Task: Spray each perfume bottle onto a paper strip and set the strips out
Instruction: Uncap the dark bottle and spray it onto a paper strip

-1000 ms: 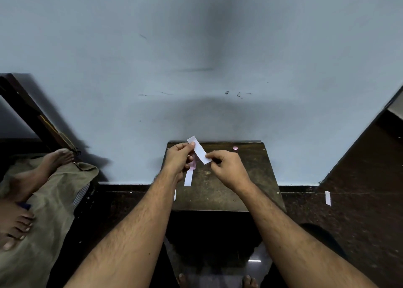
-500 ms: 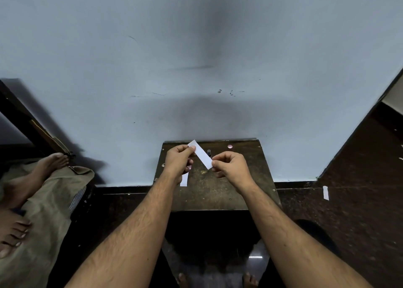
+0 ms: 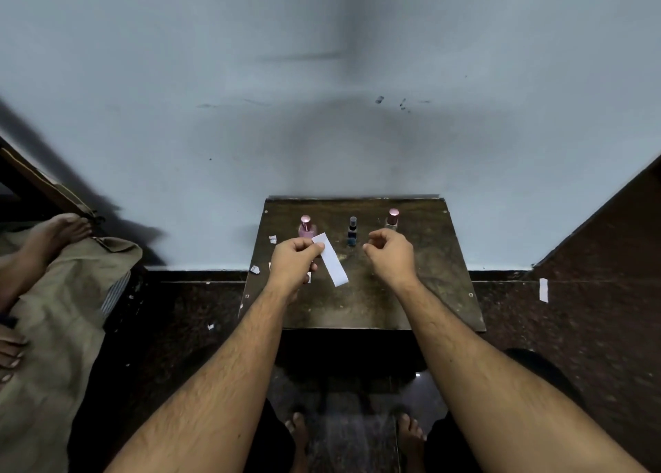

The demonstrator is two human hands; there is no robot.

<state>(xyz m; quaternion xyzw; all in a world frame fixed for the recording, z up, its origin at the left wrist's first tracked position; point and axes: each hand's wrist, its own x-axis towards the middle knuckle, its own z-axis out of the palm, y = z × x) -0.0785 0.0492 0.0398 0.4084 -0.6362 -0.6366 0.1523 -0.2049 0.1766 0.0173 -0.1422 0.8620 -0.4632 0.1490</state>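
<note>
Right hand (image 3: 390,254) released paper strip (image 3: 331,264).

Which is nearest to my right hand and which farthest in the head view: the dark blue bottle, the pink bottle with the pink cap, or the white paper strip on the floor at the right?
From the right hand:
1. Dark blue bottle, just to its left on the table.
2. Pink bottle with the pink cap, farther left, behind the left hand.
3. White paper strip on the floor, far right, off the table.

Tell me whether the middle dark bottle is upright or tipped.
Upright: the dark bottle stands on the table, its spray top pointing up.
</note>
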